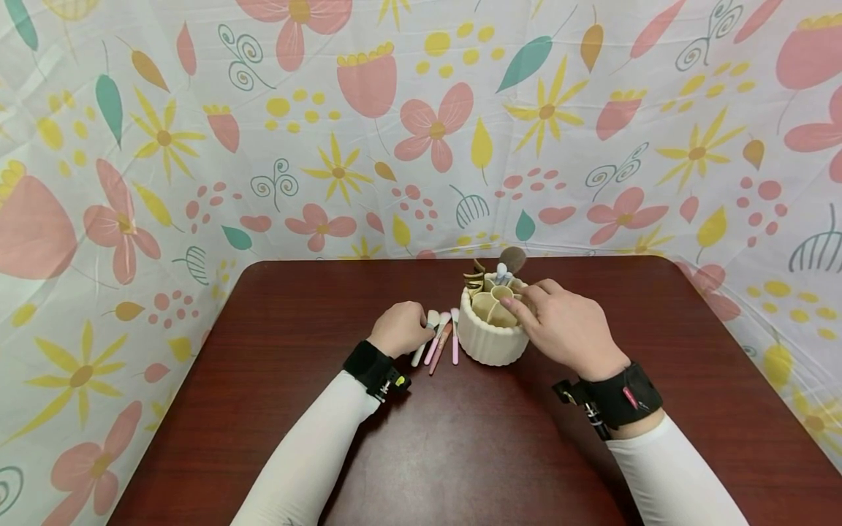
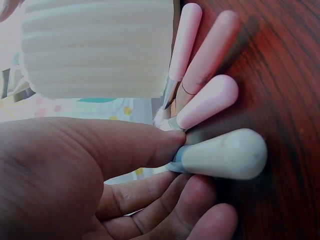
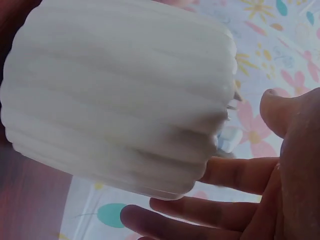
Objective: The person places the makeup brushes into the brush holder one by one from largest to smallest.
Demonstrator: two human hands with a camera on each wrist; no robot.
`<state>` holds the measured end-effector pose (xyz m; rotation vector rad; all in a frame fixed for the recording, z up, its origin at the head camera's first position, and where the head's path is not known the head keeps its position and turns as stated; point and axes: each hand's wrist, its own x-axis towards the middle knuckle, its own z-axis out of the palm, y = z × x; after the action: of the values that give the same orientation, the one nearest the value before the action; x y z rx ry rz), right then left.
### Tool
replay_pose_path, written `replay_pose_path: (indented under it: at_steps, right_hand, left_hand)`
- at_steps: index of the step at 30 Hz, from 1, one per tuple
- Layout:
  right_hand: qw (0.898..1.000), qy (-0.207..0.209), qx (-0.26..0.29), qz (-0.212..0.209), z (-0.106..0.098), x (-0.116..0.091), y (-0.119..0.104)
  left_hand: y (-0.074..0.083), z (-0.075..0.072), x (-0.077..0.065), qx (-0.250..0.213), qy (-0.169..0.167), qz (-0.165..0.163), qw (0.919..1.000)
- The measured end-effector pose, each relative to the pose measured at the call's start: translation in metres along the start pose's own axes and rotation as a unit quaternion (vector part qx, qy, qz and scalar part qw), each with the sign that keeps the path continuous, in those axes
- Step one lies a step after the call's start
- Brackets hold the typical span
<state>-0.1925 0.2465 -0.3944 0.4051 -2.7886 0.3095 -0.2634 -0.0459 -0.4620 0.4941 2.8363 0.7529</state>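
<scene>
My left hand [image 1: 401, 329] pinches one white brush [image 2: 225, 154], best kept clear of the pink handles [image 2: 209, 101]; my right hand [image 1: 571, 327], fingers apart, is at the cream organizer [image 1: 492, 345].

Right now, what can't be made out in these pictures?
- Far end of the white brush: left wrist view, hidden by the grip of the left hand.
- Gold things in the cup: head view, too small to identify.
- Cup's inside: right wrist view, hidden by its wall.
- Right hand: right wrist view, partly cut off by the right edge.
</scene>
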Motion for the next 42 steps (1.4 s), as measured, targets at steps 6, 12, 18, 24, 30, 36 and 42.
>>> replay_pose_path:
  at_steps: [6, 12, 18, 24, 30, 36, 42]
  right_hand:
    - [1.0, 0.022, -0.005, 0.003, -0.004, -0.003, -0.005]
    - [0.999, 0.028, 0.013, 0.024, -0.007, -0.003, -0.007]
    - [0.988, -0.016, 0.13, 0.08, 0.005, 0.004, 0.003]
    - [0.951, -0.03, 0.299, 0.077, 0.027, 0.012, 0.01]
    - [0.934, -0.015, 0.348, 0.073, 0.041, 0.012, 0.008]
    - [0.957, -0.014, 0.284, 0.051, 0.046, 0.011, 0.009]
    - [0.971, -0.026, 0.225, 0.07, 0.039, 0.008, 0.0]
  left_hand:
    - [0.001, -0.001, -0.001, -0.007, 0.0, 0.0, 1.0]
    - [0.0, 0.0, -0.002, -0.011, 0.003, 0.0, 0.9999]
    - [-0.001, 0.002, -0.001, -0.007, 0.0, 0.003, 1.0]
    - [-0.001, 0.002, -0.001, -0.014, 0.001, 0.002, 0.9999]
    - [0.0, 0.0, 0.0, -0.014, 0.003, -0.003, 0.9999]
    - [0.0, 0.001, 0.0, -0.01, 0.002, 0.0, 0.9999]
    - [0.0, 0.0, -0.001, -0.008, 0.003, 0.003, 1.0]
